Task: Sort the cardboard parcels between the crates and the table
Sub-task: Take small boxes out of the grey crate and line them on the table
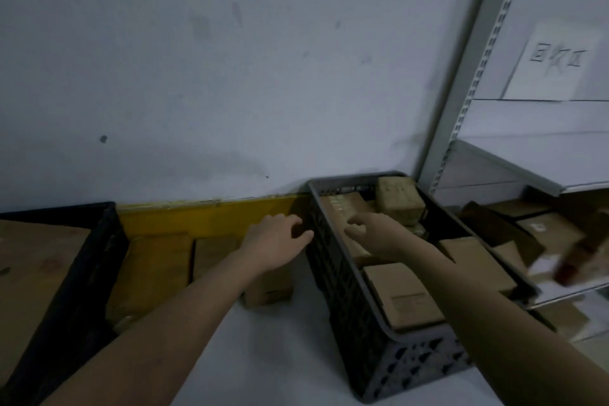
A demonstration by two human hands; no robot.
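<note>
Two crates are sitting on the white table (280, 349): a black crate (82, 273) at left, a grey crate (362, 323) at right holding cardboard parcels (405, 297), with more parcels lying between them. The stacked cube parcel (400, 196) is likely to topple if knocked. The left hand (275, 242) is hovering, fingers loosely curled, over a small parcel (268, 287); the right hand (375, 234) is reaching, fingers apart and empty, into the grey crate.

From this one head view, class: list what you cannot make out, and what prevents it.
- Sign on the shelving: characters blurred.
- Black crate: cut by the left edge.
- Parcels under the right hand in the grey crate: hidden by hand and forearm.
- Label on the nearest parcel: too small.
</note>
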